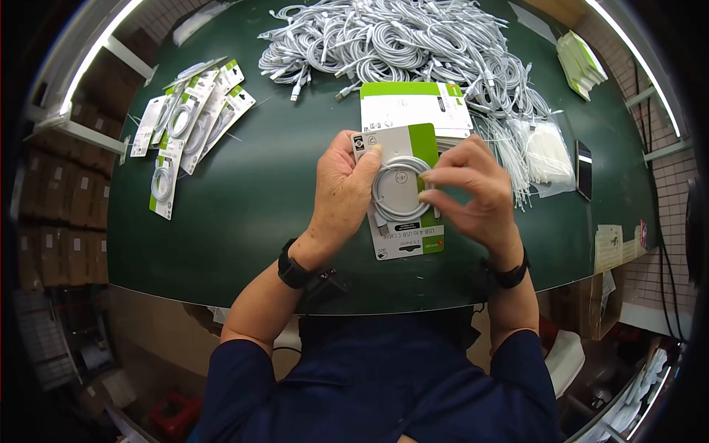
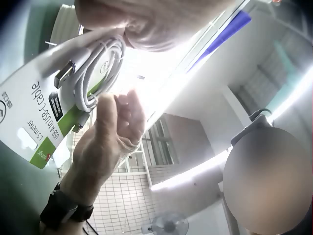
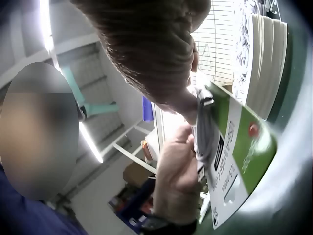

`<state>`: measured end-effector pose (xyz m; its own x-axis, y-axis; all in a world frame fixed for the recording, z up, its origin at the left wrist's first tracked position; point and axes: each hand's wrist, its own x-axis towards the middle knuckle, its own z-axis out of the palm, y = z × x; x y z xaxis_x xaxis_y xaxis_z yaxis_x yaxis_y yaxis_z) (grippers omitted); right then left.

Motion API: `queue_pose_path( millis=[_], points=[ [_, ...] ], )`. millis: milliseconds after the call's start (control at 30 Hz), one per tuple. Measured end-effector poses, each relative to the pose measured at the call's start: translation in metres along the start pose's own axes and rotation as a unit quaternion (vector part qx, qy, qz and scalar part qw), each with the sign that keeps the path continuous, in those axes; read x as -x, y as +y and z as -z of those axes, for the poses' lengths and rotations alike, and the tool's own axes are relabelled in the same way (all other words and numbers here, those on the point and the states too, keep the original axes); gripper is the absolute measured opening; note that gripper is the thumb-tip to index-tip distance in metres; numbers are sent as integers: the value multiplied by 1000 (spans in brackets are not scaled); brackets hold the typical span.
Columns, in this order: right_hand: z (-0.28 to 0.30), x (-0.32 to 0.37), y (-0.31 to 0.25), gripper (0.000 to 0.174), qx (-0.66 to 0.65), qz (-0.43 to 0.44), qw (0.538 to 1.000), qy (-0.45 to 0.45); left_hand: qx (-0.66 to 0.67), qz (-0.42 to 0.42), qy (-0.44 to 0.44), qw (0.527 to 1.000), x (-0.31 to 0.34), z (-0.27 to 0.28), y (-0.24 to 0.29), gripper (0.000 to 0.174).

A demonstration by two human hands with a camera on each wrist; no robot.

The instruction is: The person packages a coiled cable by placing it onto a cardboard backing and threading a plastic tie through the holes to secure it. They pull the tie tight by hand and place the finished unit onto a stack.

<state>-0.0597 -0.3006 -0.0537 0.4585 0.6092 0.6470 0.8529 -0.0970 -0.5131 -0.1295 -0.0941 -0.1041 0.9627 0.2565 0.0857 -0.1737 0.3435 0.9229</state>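
Note:
A white USB cable point(image 1: 383, 208) lies coiled against a green-and-white printed card point(image 1: 408, 248), its metal plug near the card's printed end. My left hand point(image 1: 341, 184) grips the card by its left side, thumb on the front beside the coil. At the coil's right side is my right hand point(image 1: 476, 188), fingers bent, with thumb and forefinger tips a little apart. In the left wrist view the right thumb point(image 2: 106, 110) is right at the coil; I cannot tell whether the right hand pinches it. The right wrist view shows the coil point(image 3: 207, 132) edge-on along the card.
A large heap of coiled white cables point(image 1: 399, 44) covers the far side of the green table point(image 1: 258, 221). Behind my hands stands a stack of cards point(image 1: 410, 107). Carded cables point(image 1: 181, 122) lie left; loose cable ties point(image 1: 509, 151), a bag of ties point(image 1: 546, 155) and a phone point(image 1: 583, 170) lie right.

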Motion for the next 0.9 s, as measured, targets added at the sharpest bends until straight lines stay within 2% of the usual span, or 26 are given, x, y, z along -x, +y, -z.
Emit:
queue_pose_path(
  millis=[133,267,567,667,767,900],
  points=[
    [-26,0,-3,27,130,79,988,-25,-43,-16,15,999,0,-2,-4,14],
    [-33,4,0,27,143,90,986,-12,-67,-20,11,998,1,-4,-4,13],
    [-33,5,10,25,131,105,984,65,-10,-10,-28,1000,3,-8,-2,14],
    [-33,5,9,25,133,112,982,79,12,-6,-58,998,3,-8,2,22],
    [-34,4,10,25,137,114,980,93,-27,-28,-93,995,6,-9,7,30],
    [-35,7,15,23,136,107,980,97,-35,-27,-122,992,6,-7,5,34]
  ],
)
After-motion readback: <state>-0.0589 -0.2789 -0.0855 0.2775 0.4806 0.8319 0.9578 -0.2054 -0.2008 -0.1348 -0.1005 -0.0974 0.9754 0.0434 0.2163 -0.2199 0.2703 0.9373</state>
